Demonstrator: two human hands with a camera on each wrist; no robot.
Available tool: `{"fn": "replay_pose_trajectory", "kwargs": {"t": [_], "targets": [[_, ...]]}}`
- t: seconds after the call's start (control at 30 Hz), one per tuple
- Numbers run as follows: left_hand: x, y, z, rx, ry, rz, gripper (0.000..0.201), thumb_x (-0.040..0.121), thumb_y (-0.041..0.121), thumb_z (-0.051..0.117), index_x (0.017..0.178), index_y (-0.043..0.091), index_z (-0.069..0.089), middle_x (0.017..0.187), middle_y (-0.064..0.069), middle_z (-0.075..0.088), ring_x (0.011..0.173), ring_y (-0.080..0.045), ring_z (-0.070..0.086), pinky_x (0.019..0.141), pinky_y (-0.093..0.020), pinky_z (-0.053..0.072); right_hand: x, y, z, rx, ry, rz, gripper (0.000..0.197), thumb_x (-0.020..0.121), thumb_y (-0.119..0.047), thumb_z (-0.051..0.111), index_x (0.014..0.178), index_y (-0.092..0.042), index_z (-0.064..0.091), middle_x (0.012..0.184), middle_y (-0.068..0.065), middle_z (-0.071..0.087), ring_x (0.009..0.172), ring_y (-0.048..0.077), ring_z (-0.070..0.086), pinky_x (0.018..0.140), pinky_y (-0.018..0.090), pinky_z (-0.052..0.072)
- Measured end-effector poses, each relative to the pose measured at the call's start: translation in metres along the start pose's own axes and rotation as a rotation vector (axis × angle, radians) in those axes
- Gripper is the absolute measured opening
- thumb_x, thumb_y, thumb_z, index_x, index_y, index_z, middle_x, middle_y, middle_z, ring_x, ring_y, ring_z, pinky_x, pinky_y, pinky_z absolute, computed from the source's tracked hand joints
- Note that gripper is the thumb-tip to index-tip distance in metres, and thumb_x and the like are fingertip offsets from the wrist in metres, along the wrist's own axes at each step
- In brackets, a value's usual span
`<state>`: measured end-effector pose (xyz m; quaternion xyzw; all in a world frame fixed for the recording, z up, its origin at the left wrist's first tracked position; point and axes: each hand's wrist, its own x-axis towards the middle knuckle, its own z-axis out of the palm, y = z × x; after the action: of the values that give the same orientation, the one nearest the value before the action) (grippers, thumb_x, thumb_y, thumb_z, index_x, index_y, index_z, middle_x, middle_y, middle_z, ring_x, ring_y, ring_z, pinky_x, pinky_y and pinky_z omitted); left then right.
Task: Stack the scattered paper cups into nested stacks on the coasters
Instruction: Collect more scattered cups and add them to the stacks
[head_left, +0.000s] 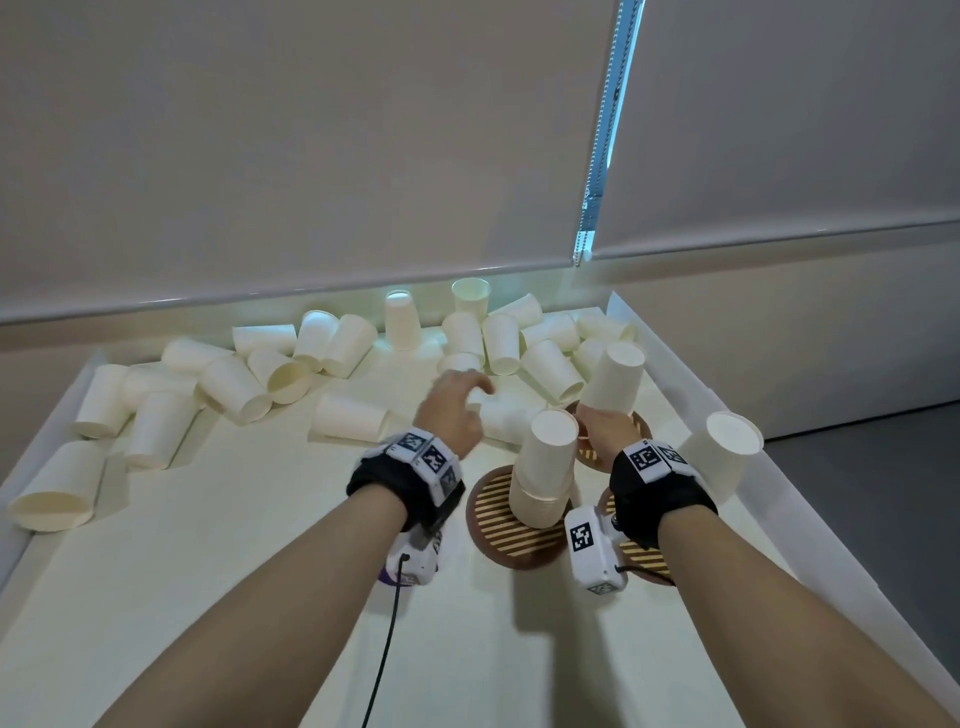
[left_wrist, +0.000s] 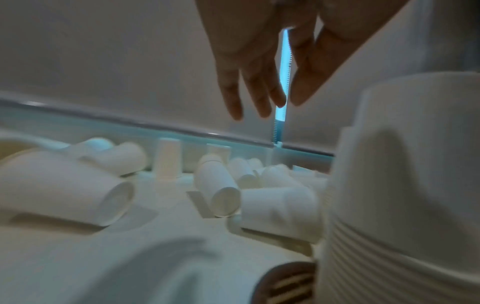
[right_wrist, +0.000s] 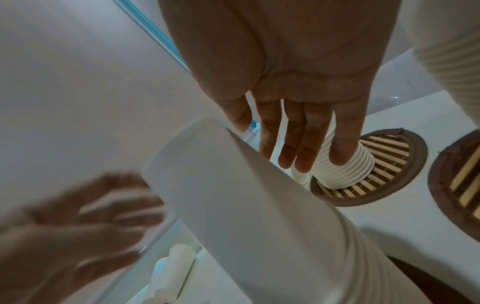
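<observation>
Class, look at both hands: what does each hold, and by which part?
Left hand holds nothing, fingers open. Right hand touches the far cup stack near its base; a real grip cannot be told.

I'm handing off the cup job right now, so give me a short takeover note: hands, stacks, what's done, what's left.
Left hand: open, holding nothing, reaching over the loose cups lying mid-table.
Right hand: open, straight fingers against the far stack on its coaster.
Stacks: three upside-down nested stacks, each on a coaster: far stack, middle stack, right stack near the table's right edge.
Done: three stacks started.
Left: many cups remain scattered along the far and left side, most on their sides; nest them onto the stacks.
</observation>
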<state>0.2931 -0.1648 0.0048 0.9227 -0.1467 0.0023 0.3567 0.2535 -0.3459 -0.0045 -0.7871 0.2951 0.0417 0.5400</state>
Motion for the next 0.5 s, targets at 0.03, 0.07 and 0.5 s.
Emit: {"fn": "replay_pose_trajectory", "kwargs": {"t": [0.03,0.07,0.5], "targets": [[0.005,-0.014,-0.006,0.084,0.037,-0.086,0.04,0.081,-0.005,0.051,0.113,0.018,0.057,0.131,-0.005,0.046,0.123,-0.023,0.044,0.102,-0.034,0.037,0.003,0.001,0.001,-0.001,0.003,0.001,0.041,0.094,-0.024,0.045,0.108,0.01,0.061,0.118,0.03,0.059,0.086,0.026,0.051,0.078,0.033,0.039],[0.009,-0.032,-0.01,0.184,0.03,-0.191,0.04,0.081,-0.003,0.052,0.115,0.019,0.056,0.135,-0.006,0.042,0.126,-0.025,0.04,0.102,-0.039,0.037,0.006,0.003,0.003,-0.006,0.015,-0.003,0.041,0.093,-0.023,0.044,0.105,0.012,0.061,0.114,0.031,0.06,0.087,0.032,0.053,0.077,0.034,0.037],[-0.008,-0.141,-0.029,0.741,-0.302,-0.459,0.062,0.073,0.028,0.067,0.129,0.027,0.04,0.13,0.001,0.037,0.128,-0.026,0.028,0.093,-0.044,0.036,0.002,-0.05,0.008,-0.061,0.135,-0.25,0.023,0.091,-0.016,0.046,0.091,-0.015,0.069,0.104,0.008,0.069,0.097,0.026,0.063,0.094,0.04,0.05]]}}
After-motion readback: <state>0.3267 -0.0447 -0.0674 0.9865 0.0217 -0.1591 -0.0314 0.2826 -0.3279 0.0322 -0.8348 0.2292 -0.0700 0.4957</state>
